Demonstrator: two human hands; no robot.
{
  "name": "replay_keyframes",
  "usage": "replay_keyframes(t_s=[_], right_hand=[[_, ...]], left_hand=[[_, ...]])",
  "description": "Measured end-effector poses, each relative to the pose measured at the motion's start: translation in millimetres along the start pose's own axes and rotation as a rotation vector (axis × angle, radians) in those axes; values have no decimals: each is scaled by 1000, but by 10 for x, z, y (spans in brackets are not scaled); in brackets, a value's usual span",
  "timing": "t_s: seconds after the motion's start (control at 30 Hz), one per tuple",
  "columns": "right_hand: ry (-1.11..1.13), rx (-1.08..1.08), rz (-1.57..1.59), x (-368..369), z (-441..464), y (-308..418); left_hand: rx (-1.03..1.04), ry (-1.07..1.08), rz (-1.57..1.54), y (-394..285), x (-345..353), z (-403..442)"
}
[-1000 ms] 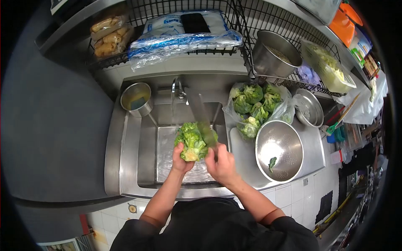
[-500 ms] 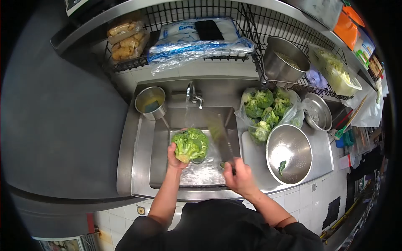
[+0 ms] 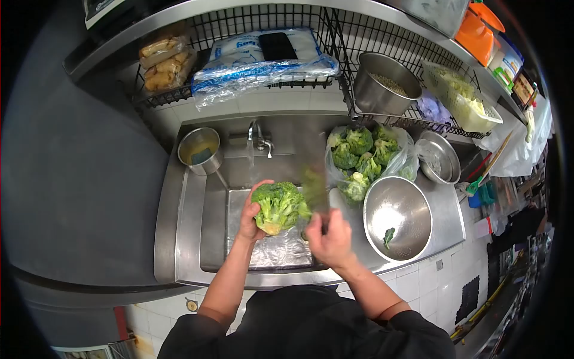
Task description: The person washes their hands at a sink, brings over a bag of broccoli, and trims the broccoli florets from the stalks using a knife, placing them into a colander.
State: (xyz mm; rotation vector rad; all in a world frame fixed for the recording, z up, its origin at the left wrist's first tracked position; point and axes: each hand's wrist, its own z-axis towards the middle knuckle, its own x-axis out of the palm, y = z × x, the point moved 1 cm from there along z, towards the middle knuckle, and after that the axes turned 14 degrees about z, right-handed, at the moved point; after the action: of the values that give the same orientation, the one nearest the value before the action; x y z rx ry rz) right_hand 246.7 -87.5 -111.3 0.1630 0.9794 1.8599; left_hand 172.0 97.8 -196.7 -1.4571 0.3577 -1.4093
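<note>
My left hand (image 3: 250, 218) is wrapped round the left side of a green broccoli head (image 3: 278, 205), held over the sink (image 3: 213, 239) with its pale cut stem facing me. In my right hand (image 3: 332, 240) is a knife (image 3: 317, 194), gripped by its handle. Its blade is smeared by motion and points away from me, just right of the broccoli. A green blur, perhaps a leaf, shows along the blade. Water runs from the faucet (image 3: 258, 140) behind the broccoli.
Right of the sink stand a plastic bag of broccoli heads (image 3: 360, 157), a colander (image 3: 423, 218) with one leaf in it, and a metal bowl (image 3: 439, 157). A metal pot (image 3: 200, 151) sits at the back left. A wire rack (image 3: 326, 45) hangs above.
The whole view has shifted, so fixed things sit further left. Relative to the sink, the broccoli has moved right. The knife blade has swung more upright and nearer the broccoli.
</note>
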Motion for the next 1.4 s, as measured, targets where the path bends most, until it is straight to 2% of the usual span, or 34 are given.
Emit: replay_keyframes(t_s=[0.1,0.17,0.2,0.3,0.37,0.47,0.53,0.57,0.63,0.77,0.87,0.93,0.97,1.03,1.1,1.17,1.23,1.27,1.3,1.37,1.4], right_hand=[[-114,-58,-12,-125,89,105],[-160,-176,23,-204,92,235],[-114,-200,138,-236,91,279],[-78,-301,117,-262,85,386],[-41,-287,141,-287,71,391],[-81,-217,185,-281,20,306],[-7,-265,-65,-210,104,258],[68,-123,-25,-75,46,52],[104,1,-63,3,-9,-115],[114,11,-77,8,-75,-151],[72,1,-94,-35,-19,-223],[-87,-29,-161,-123,24,-253],[-87,-34,-161,-181,72,-265],[-150,129,44,-332,113,-226],[-95,89,70,-403,55,-73],[-166,-122,-43,-431,-64,188],[-136,-19,305,-437,-134,357],[-121,-83,259,-414,-92,408],[-164,-13,84,-277,-242,229],[-5,-76,-34,-115,-28,87],[59,51,-32,-52,-95,-73]], left_hand=[[-10,31,2,-46,14,42],[-26,85,-1,-67,31,83],[-31,90,-2,-76,66,85],[-45,51,-17,-73,130,77],[-74,148,-51,-34,117,103],[-88,162,-6,-77,235,113],[-85,161,6,2,250,105],[-80,160,20,41,256,107],[-122,165,124,82,246,104],[-171,155,101,158,167,78],[-138,152,66,95,253,129],[-101,206,190,28,251,115],[-96,206,191,16,266,121],[-128,139,127,-8,299,63],[-121,129,83,25,227,96],[-75,79,-35,9,247,134],[-55,85,-80,7,270,156],[-40,86,-70,-2,282,154],[-24,88,-61,-19,306,154],[-22,59,-58,-12,355,136],[-20,25,-56,-9,370,131]])
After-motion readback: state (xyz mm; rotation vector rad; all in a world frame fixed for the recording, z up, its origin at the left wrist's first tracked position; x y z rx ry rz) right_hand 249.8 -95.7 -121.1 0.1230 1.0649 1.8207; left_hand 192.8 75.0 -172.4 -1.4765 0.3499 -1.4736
